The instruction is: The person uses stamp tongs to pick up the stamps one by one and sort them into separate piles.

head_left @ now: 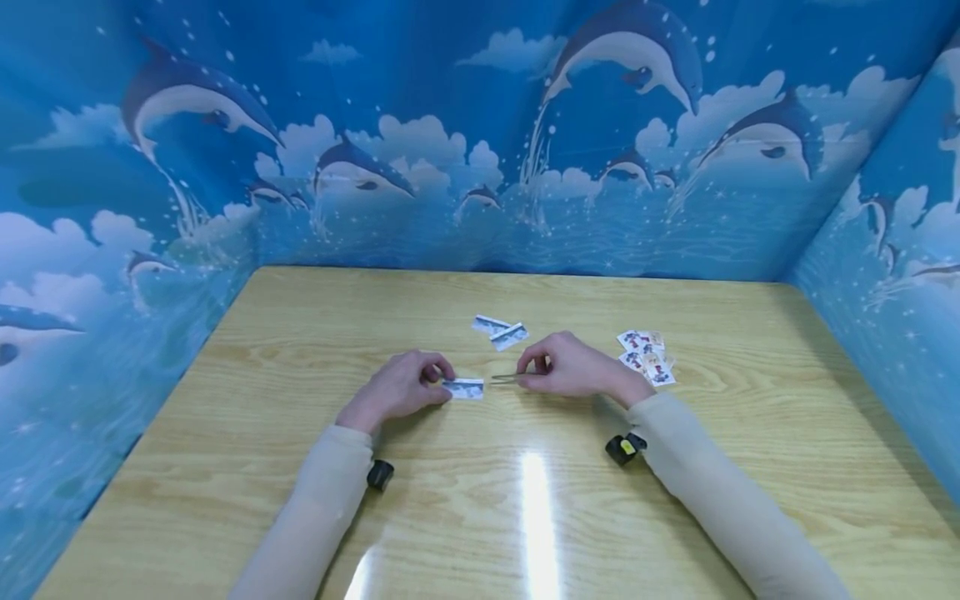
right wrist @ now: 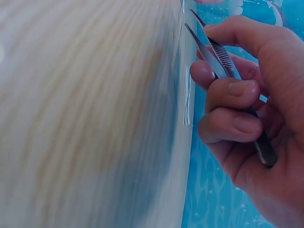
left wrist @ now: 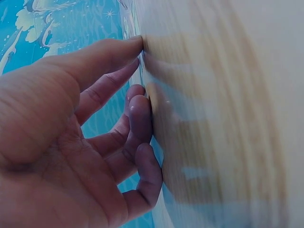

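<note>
A small blue-and-white printed card [head_left: 467, 389] lies flat on the table between the hands. My left hand [head_left: 408, 385] rests at its left end, thumb and index fingertips at the edges; in the left wrist view the hand [left wrist: 95, 118] has its fingertips down at the tabletop. My right hand [head_left: 572, 367] grips metal tweezers [head_left: 506, 379] whose tips point at the card's right end, a short gap away. In the right wrist view the tweezers' [right wrist: 221, 59] tips stand apart with nothing between them, and curled fingers wrap the ridged body.
Two similar blue-and-white cards [head_left: 510, 336] overlap behind the hands. Several white cards with red figures [head_left: 647, 358] lie in a loose pile beyond the right wrist. A dolphin-print curtain [head_left: 450, 167] borders the wooden table [head_left: 337, 308] at the back and sides.
</note>
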`<state>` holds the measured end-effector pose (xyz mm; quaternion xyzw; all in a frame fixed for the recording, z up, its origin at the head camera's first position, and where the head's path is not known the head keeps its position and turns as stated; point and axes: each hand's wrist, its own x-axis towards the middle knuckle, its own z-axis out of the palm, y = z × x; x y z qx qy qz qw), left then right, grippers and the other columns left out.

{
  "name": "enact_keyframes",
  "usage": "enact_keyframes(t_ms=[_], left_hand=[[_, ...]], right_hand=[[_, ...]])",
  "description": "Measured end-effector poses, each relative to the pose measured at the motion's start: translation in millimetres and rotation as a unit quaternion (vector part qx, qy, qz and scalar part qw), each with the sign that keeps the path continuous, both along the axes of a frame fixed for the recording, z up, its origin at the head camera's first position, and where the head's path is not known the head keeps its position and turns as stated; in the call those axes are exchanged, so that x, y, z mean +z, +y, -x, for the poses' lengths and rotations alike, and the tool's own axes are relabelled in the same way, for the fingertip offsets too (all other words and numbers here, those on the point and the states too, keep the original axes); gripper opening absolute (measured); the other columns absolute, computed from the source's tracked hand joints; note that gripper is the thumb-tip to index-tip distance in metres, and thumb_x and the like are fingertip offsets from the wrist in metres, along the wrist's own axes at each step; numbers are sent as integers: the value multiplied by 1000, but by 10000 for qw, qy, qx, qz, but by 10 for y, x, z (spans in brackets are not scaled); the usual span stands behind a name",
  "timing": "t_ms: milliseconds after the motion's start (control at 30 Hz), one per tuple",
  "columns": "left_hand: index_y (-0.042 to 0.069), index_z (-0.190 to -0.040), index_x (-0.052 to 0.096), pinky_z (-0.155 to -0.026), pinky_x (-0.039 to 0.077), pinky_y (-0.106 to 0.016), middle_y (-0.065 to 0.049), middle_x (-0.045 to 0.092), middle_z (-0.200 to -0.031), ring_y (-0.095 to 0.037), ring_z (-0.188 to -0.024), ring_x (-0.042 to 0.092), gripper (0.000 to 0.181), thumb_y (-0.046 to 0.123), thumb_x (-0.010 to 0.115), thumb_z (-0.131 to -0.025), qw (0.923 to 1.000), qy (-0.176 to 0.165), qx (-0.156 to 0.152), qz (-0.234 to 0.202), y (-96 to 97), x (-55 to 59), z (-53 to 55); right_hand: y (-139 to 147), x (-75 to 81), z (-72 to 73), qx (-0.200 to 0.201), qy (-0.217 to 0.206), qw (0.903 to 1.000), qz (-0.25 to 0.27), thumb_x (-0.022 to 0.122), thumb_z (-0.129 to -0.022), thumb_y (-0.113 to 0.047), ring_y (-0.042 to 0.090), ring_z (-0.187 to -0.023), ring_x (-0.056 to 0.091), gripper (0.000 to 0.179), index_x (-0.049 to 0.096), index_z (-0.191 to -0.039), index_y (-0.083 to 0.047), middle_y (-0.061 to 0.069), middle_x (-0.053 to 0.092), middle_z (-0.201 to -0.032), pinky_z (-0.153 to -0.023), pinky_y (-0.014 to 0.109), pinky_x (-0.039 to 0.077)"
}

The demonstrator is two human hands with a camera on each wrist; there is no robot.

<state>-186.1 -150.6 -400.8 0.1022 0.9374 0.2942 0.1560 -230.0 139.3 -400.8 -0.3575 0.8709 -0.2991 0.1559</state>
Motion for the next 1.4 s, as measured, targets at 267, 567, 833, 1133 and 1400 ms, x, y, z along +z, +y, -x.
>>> enact_keyframes(t_ms=[267,567,833,1133,1400], left_hand=[[22,-108,73,-86,48,-39,-4,66,-106,-19,-95,59,20,23,78,-89,10000,-10,48,-1,13,26,5],[22,-108,72,-83,46,-37,-4,65,-104,-19,-94,58,20,22,78,-89,10000,-26,57,7,12,29,-2],[21,-108,73,-83,47,-36,-4,66,-104,-19,-93,58,20,22,78,-88,10000,-25,28,-5,10,30,-12],[22,-108,73,-84,47,-37,-4,66,-104,-19,-93,59,20,23,79,-88,10000,10,2,14,9,30,-6],[22,-107,73,-81,46,-36,-4,66,-103,-19,-92,58,19,23,79,-89,10000,-9,-3,-2,8,23,-1]], right_hand=[[-110,-6,16,164,109,9998,67,72,-94,-21,6,-59,50,10,79,-100,-16,-8,62,-68,-61,23,44],[-160,-16,32,139,46,9999,18,72,-94,-21,6,-61,52,9,78,-98,-17,-7,62,-69,-61,24,45],[-172,-43,37,281,118,9995,98,72,-94,-19,6,-62,53,8,78,-98,-15,-6,64,-71,-61,23,45],[-196,-37,36,314,113,9994,94,72,-93,-17,6,-62,52,9,78,-98,-13,-5,63,-71,-61,23,44],[-200,-33,36,304,117,9995,48,72,-93,-17,5,-61,51,8,78,-98,-13,-5,62,-69,-61,23,43]])
